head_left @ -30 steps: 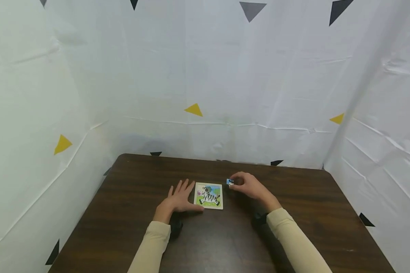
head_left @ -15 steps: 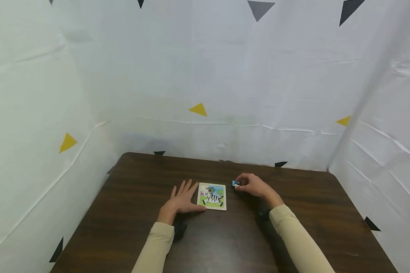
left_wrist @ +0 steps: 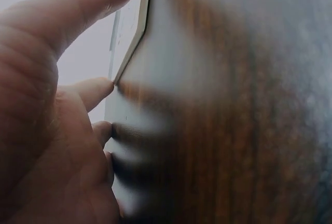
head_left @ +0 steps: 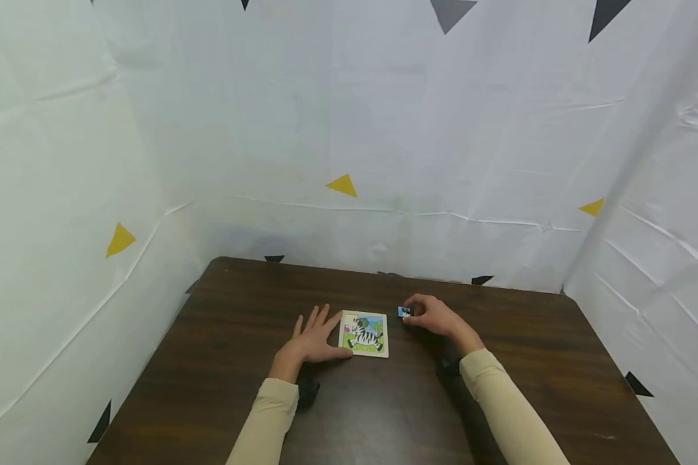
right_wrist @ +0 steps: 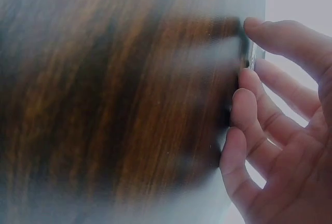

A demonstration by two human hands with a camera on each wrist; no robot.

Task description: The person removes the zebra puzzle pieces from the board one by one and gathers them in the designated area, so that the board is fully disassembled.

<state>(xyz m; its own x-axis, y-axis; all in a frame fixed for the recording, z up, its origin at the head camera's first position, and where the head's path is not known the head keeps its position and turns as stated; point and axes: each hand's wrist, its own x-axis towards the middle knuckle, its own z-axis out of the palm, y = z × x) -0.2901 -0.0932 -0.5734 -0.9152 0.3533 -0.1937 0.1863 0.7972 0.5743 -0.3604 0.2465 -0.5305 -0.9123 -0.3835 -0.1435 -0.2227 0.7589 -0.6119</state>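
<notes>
A square zebra puzzle (head_left: 368, 336) in a pale frame lies flat on the dark wooden table. My left hand (head_left: 309, 342) is at its left side with fingers spread. The thumb touches the lower left edge, and the index fingertip is at the upper left corner. In the left wrist view, the pale frame (left_wrist: 136, 35) lies between thumb and index finger. To the right of the puzzle, my right hand (head_left: 436, 318) pinches a small blue, black and white puzzle piece (head_left: 404, 312) between thumb and fingers, close over the table. In the right wrist view, the piece (right_wrist: 252, 57) shows only edge-on.
The brown table (head_left: 256, 290) stretches around both hands, its far edge running just beyond them. White sheeting (head_left: 291, 129) with grey, black and yellow triangles rises behind it and at both sides.
The right hand has moved slightly right, away from the puzzle, still pinching the piece, which has turned a little. The left hand stays at the puzzle. The head view has shifted slightly.
</notes>
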